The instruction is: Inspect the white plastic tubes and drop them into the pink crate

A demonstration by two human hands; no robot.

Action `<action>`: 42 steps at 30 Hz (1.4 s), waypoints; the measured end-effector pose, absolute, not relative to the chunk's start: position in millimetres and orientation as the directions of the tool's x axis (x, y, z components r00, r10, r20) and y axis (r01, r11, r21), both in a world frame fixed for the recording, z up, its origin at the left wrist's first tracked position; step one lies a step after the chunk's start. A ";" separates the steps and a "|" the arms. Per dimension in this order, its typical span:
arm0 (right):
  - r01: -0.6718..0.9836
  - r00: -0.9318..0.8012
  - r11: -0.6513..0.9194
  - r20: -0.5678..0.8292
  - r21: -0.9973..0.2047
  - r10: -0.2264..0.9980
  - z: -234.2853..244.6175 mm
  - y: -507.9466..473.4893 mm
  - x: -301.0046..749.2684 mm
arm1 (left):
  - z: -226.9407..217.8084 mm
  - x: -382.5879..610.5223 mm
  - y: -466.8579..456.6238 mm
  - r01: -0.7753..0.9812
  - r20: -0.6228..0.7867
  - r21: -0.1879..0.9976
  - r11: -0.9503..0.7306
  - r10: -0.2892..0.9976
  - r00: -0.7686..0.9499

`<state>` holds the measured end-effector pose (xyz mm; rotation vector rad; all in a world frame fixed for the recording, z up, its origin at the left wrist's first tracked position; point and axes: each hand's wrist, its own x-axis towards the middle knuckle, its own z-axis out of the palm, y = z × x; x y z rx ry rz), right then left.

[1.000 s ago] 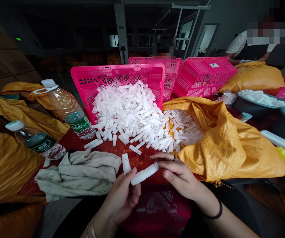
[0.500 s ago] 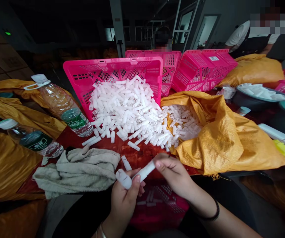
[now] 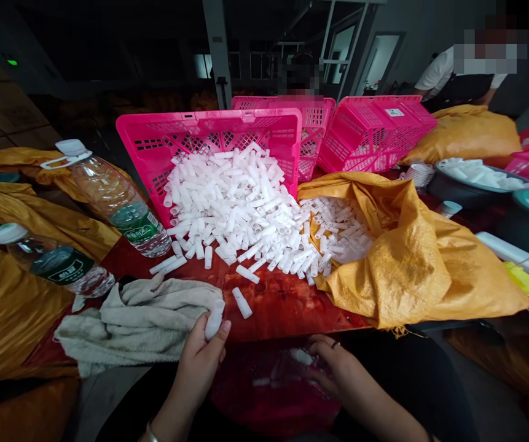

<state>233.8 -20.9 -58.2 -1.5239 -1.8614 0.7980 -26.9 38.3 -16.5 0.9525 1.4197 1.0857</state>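
1. In the head view, a white piece (image 3: 215, 319) is held upright, slightly tilted, by the left hand (image 3: 204, 347); the fingers are closed around it, with the thumb laid along one side. Its upper end is left exposed, presumably so that it can be seen or reached.
2. The right hand (image 3: 331, 362) is placed below the table edge, over a lower crate (image 3: 310, 405). Its fingers are partly curled and blurred; a pale piece (image 3: 301, 355) is seen beside the fingertips, but whether it is gripped cannot be told.
3. White tubes (image 3: 241, 202) are heaped in front of a pink crate (image 3: 135, 132), apparently tipped with its opening forward, so that the pile is probably kept within easy reach.
4. A loose tube (image 3: 242, 302) is set apart on the red table (image 3: 282, 307), near the left hand.
5. The mouth of the yellow sack (image 3: 384, 264) is spread open beside the heap, likely for access to the tubes inside.
6. A towel (image 3: 153, 313) is bunched at the table edge, seemingly for handiness.
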 end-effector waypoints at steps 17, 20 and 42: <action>0.950 -0.236 0.280 0.272 -0.135 0.933 -19.1 102.6 232.0 | -19.0 -18.2 34.8 0.009 -0.247 0.969 0.248 0.968 -0.030; 0.781 -0.371 0.475 0.309 -0.407 0.876 -2.6 73.5 212.0 | -17.9 -14.7 36.6 0.026 -0.206 0.978 0.205 0.979 0.006; 0.228 -0.159 0.575 0.553 -0.786 0.818 27.2 37.4 213.3 | 24.3 2.3 38.6 -0.357 -0.397 0.813 0.460 0.886 0.239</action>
